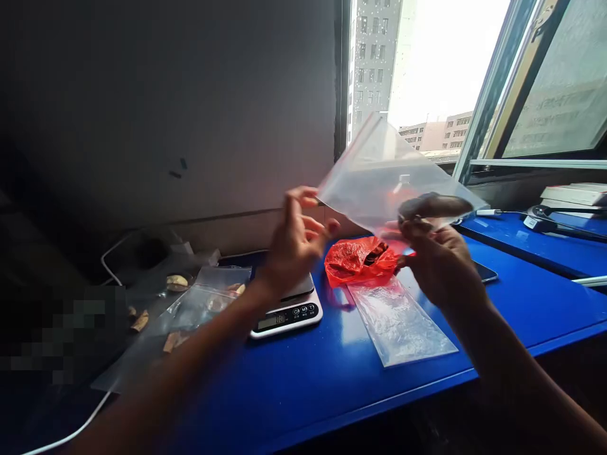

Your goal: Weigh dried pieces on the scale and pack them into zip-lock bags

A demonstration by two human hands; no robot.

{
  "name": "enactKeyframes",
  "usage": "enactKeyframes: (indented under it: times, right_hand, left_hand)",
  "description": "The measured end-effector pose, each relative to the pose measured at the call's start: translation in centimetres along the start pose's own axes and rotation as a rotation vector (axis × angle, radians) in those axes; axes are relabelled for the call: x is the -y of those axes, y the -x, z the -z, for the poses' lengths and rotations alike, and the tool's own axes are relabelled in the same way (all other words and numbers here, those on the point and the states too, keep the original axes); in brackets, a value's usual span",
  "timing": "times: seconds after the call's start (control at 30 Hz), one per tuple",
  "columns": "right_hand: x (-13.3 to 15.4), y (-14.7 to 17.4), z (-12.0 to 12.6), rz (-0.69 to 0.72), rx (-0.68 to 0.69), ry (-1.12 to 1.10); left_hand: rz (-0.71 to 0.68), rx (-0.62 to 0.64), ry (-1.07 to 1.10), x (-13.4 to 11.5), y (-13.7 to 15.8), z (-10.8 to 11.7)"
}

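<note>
Blue table (313,385): one, spread under most of the work. Two bare forearms come in from below. Left forearm (203,354) slants up and rightward, blurred; right forearm (512,351) slants up and leftward. Left hand (296,237) raised by the scale (289,318), fingers apart and loosely curled, nothing seen in its grasp. Right hand (441,265) lifted over the table, thumb and fingers closed on the lower part of a raised clear bag (370,164).

Counts, by size. Raised clear bag: one, in the air between the hands, tilted. Clear bags (190,309) at left: several, overlapping, exact number unclear. Flat clear bag (403,328): one, on the table, far end meeting the red bag (348,260). Scale: one, partly behind the left hand. Red bag: one, crumpled, dark contents (376,254) showing, number uncertain. Dark elongated piece (443,205): one, at the raised bag's right side; inside or behind the film, cannot tell. Pale-brown pieces (177,282): at least four, among the bags at left.

Fingers: right fingertips pinch the film beside the dark piece; left ones just beside the bag's left corner, contact uncertain.
</note>
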State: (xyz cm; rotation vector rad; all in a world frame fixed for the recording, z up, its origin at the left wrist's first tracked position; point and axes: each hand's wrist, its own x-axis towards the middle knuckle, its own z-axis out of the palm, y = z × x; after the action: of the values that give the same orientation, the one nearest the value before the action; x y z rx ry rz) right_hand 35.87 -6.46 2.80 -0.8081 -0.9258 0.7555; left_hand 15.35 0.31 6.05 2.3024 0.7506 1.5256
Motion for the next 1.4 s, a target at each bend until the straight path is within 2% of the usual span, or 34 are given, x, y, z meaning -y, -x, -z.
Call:
enactKeyframes:
  times: [0.1, 0.13, 0.2, 0.3, 0.43, 0.57, 0.7, 0.8, 0.87, 0.93, 1.0, 1.13, 1.2, 1.27, 1.4]
  right_hand:
    - [-0.3, -0.4, 3.9, 0.097, -0.147, 0.101]
    - [-0.4, -0.5, 5.1, 0.124, -0.178, 0.129]
    - [-0.7, -0.5, 7.0, 0.153, -0.221, 0.177]
    - [-1.0, -0.1, 8.9, 0.147, -0.247, 0.248]
    - [-1.6, 0.0, 9.2, 0.164, -0.201, 0.367]
    - [-2.4, -0.5, 8.7, 0.23, -0.209, 0.422]
    - [-3.1, -0.4, 8.8, 0.238, -0.182, 0.432]
    - [-2.9, 0.2, 9.3, 0.327, -0.189, 0.555]
    - [-2.6, 0.1, 9.5, 0.435, -0.188, 0.753]
    - [-2.1, -0.6, 9.2, 0.561, -0.105, 1.003]
    - [-1.7, -2.2, 8.1, 0.635, 0.062, 1.223]
    - [-0.7, -7.1, 5.1, 0.575, 0.422, 1.43]
    - [0.0, -9.5, 3.8, 0.572, 0.492, 1.493]
    - [0.7, -11.0, 3.0, 0.579, 0.459, 1.549]
    - [1.3, -11.6, 2.0, 0.632, 0.171, 1.61]
  left_hand:
    - [0.017, 0.406, -0.205, 1.3, 3.1, -5.0]
    - [0.071, 0.499, -0.276, 1.6, 3.8, -6.4]
    - [0.16, 0.577, -0.353, 2.0, 4.1, -8.3]
    - [0.246, 0.536, -0.353, 2.8, 2.1, -8.7]
    - [0.283, 0.458, -0.292, 3.0, -0.8, -6.9]
    - [0.25, 0.499, -0.269, 2.0, 0.6, -6.1]
    - [0.322, 0.503, -0.232, 2.2, 1.4, -6.5]
    - [0.404, 0.438, -0.114, 3.0, -0.8, -6.2]
    - [0.437, 0.402, 0.013, 3.1, -2.4, -5.6]
    - [0.455, 0.378, 0.139, 2.9, -3.2, -5.1]
    - [0.472, 0.355, 0.228, 2.6, -3.3, -4.8]
    - [0.523, 0.337, 0.31, 2.5, -2.4, -4.5]
    - [0.559, 0.361, 0.322, 2.8, -2.1, -4.0]
    - [0.593, 0.403, 0.319, 3.0, -1.8, -3.2]
    - [0.636, 0.45, 0.282, 2.7, -0.4, -1.0]
